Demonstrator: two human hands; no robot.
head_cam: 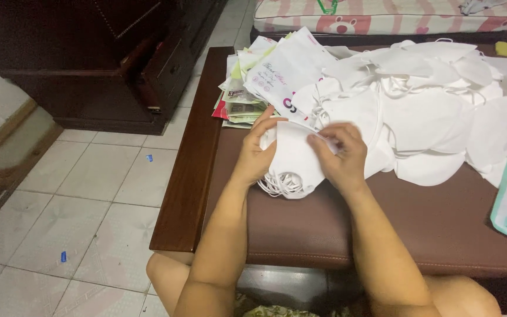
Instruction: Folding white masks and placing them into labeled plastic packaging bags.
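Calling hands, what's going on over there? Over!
Left hand and right hand both gripping a white mask over the brown bench. Mask pile just behind. Packets stacked beyond the left hand. Nothing blocking.

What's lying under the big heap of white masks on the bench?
The heap of white masks rests on the brown padded bench. At its left edge it overlaps a stack of flat printed packets. Whatever else lies beneath the middle of the heap is covered.
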